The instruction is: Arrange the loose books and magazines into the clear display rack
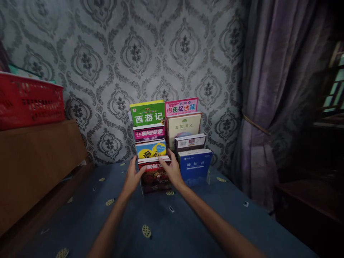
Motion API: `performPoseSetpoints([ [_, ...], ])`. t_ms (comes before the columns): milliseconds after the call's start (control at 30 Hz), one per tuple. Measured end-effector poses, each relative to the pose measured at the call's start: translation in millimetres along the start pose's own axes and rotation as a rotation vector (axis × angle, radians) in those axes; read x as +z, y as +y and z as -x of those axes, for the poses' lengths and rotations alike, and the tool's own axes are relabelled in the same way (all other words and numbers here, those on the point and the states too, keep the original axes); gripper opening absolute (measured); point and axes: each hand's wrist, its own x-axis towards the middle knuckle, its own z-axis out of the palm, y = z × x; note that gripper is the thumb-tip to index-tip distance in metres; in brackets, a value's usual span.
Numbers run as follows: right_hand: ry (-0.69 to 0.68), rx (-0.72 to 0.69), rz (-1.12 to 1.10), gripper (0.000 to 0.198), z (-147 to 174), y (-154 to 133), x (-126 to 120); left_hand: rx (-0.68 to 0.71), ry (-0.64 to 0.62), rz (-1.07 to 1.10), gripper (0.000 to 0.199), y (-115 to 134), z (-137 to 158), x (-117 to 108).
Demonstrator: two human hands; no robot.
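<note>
Books stand upright in two tiered columns, one behind another. At the front of the left column is a dark red book with other book edges just behind it. My left hand grips its left side, thumb on the cover and fingers behind. On the opposite side, my right hand holds its upper right corner, thumb across the front. Behind it rise a blue and yellow book, a magenta book and a green book. Beside my right hand stands a blue book, fronting the right column.
Further back in that column are a grey-white book, a cream book and a pink book. A red basket sits on a brown box at left. A patterned blue cloth lies below; a curtain hangs right.
</note>
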Motion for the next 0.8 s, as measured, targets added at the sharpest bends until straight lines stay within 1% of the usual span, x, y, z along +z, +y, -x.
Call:
performPoseSetpoints([
  [100, 0.011, -0.050, 0.018, 0.068, 2.5, 1.1, -0.8, 0.000, 0.024, 0.020, 0.063, 2.6, 2.3, 2.6],
  [167, 0.009, -0.062, 0.005, 0.065, 5.1, -1.2, -0.5, 0.002, 0.019, 0.038, 0.059, 5.8, 5.1, 3.6],
  [367, 0.013, -0.002, -0.112, 0.061, 10.0, -12.2, 2.1, -0.018, 0.021, -0.006, 0.047, 12.7, 12.9, 0.7],
  [467, 0.029, 0.026, -0.106, 0.061, 8.3, -12.9, 2.0, -0.020, 0.009, -0.004, 0.045, 12.0, 12.8, -1.1],
  [533, 0.050, 0.026, -0.074, 0.062, 5.7, -11.4, 1.7, -0.004, 0.019, -0.005, 0.049, 11.5, 10.0, -1.7],
  [600, 0.061, 0.015, -0.051, 0.065, 2.6, -9.5, 1.5, -0.002, 0.034, -0.013, 0.058, 11.8, 4.6, -2.2],
  [667, 0.057, 0.001, -0.025, 0.067, -0.9, -8.6, 1.3, 0.000, 0.025, -0.025, 0.063, 12.3, -2.7, -3.1],
  [800, 0.053, -0.011, 0.063, 0.060, -7.0, -10.0, 0.9, 0.004, 0.003, -0.100, 0.050, 12.5, -14.3, -5.4],
])
